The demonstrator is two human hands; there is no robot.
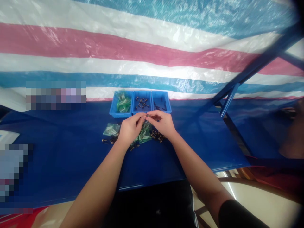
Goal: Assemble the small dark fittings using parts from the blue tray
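Observation:
My left hand [130, 126] and my right hand [162, 123] meet fingertip to fingertip above the blue table [71, 158], pinching one small dark metal part [147, 115] between them. Beneath the hands lie several small green-tinted plastic bags [111, 129] and several loose dark small parts [158, 136]. Just beyond the hands stand three blue bins side by side: the left bin [114, 109] holds green bags, the middle bin [142, 110] and the right bin [167, 107] hold dark small parts.
A striped red, white and blue tarp [142, 47] hangs behind the table. A blue metal frame [237, 85] slants at the right. Another person's arm [294, 133] shows at the far right edge. A wooden chair rim [249, 182] is at lower right.

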